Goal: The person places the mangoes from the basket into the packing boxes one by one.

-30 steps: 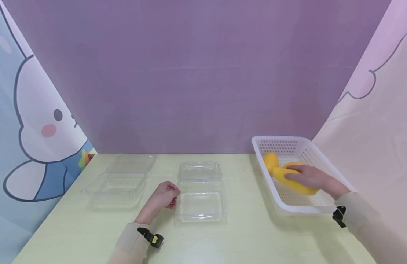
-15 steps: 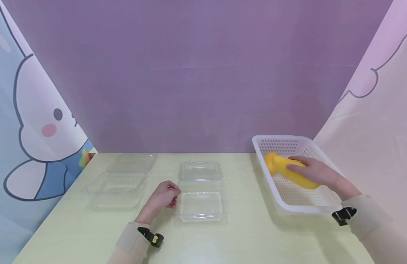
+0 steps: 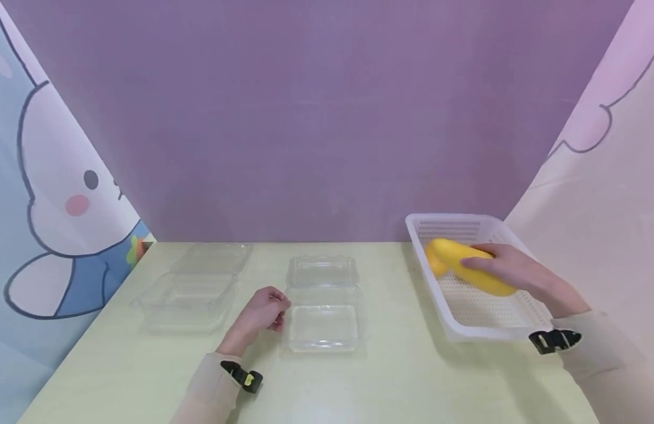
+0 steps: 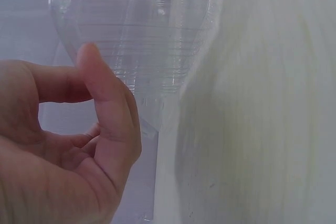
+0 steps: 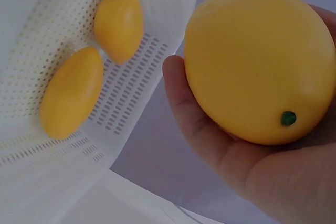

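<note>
The right hand (image 3: 509,270) grips a yellow fruit (image 5: 257,61) over the basket (image 3: 499,334). The left hand (image 3: 265,307) curls at a clear container (image 3: 327,343), grip unclear.

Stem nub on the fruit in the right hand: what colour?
The stem nub is dark green, clearest in the right wrist view.

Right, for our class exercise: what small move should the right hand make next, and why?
Probably carry the big yellow fruit over the basket's rim toward the nearer clear box: the right hand grips it above the basket, and that box stands open with nothing seen inside, the left hand beside it.
</note>
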`<state>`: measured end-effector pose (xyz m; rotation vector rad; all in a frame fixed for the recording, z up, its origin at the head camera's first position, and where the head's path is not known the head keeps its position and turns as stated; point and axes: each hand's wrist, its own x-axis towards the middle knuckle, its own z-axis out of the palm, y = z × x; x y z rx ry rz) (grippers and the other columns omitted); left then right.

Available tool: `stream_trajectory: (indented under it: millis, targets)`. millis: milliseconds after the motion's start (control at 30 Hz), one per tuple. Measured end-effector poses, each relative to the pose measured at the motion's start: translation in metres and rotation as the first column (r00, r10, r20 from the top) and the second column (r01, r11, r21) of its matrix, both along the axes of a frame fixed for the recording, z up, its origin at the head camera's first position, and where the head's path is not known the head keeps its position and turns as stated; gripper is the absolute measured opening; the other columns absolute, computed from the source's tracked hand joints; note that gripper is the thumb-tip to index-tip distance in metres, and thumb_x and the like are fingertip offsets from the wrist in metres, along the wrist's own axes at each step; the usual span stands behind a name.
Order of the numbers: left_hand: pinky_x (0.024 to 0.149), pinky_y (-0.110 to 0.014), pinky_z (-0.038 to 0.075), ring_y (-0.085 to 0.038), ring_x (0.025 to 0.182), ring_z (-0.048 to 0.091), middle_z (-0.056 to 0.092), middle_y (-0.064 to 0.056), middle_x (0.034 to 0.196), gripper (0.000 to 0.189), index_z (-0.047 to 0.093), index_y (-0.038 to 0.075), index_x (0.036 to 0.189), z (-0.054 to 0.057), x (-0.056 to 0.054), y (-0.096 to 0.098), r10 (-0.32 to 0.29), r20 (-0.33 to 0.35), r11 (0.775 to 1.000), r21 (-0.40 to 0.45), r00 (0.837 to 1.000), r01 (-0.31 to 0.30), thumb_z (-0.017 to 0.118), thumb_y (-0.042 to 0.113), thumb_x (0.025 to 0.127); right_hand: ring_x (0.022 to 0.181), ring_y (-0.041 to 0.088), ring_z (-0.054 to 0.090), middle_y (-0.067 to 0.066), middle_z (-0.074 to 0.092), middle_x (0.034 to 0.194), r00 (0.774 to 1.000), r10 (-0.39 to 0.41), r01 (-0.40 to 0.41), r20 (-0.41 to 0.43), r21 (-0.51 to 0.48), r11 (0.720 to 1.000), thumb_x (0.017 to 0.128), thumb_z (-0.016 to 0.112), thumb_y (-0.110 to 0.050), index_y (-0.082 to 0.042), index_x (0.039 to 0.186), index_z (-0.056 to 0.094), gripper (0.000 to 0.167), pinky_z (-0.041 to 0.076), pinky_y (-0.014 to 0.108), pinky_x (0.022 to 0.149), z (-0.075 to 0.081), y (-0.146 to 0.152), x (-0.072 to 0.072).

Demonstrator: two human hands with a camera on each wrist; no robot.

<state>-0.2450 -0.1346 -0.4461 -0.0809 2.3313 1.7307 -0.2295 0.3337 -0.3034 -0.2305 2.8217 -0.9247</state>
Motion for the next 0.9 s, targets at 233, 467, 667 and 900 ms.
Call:
stream_trajectory:
  millis: [233,467,667,900]
  targets:
    - [0.055,-0.028,0.053,-0.018,0.060,0.053,0.054,-0.009,0.075,0.012,0.054,-0.001,0.105,0.000,-0.001,-0.001,0.006,0.003,1.000,-0.018,1.000,-0.006,0.059,0.007,0.098,0.080,0.022,0.056,0.008,0.060,0.096,1.000,0.023,-0.023,-0.020,-0.001,1.000,0.101,0.060,-0.038,0.002,0.142,0.050,0.059,0.047,0.035,0.070,-0.002,-0.010,0.001]
    - [0.055,-0.029,0.053,-0.018,0.059,0.054,0.055,-0.011,0.076,0.012,0.054,-0.002,0.105,0.000,0.000,0.001,0.003,0.001,1.000,-0.016,1.000,-0.003,0.059,0.007,0.097,0.081,0.022,0.056,0.010,0.062,0.102,0.995,0.045,-0.044,-0.093,0.005,0.999,0.099,0.063,-0.036,0.001,0.141,0.051,0.057,0.046,0.036,0.072,0.002,-0.021,0.004]
    - [0.055,-0.029,0.053,-0.018,0.059,0.053,0.055,-0.010,0.076,0.012,0.054,-0.001,0.105,0.002,0.001,0.001,0.006,0.004,1.000,-0.017,1.000,-0.005,0.059,0.007,0.098,0.080,0.022,0.056,0.011,0.063,0.103,0.986,0.074,-0.074,-0.148,0.005,0.997,0.097,0.067,-0.033,0.002,0.141,0.052,0.059,0.047,0.036,0.070,0.005,-0.036,0.005]
    - [0.056,-0.029,0.053,-0.018,0.061,0.053,0.055,-0.009,0.077,0.013,0.054,-0.001,0.106,0.001,0.001,0.001,0.005,0.000,1.000,-0.022,1.000,-0.005,0.059,0.008,0.098,0.086,0.022,0.055,0.010,0.063,0.109,0.971,0.107,-0.096,-0.215,0.059,0.994,0.095,0.068,-0.035,0.000,0.142,0.053,0.061,0.044,0.036,0.073,0.005,-0.051,0.009]
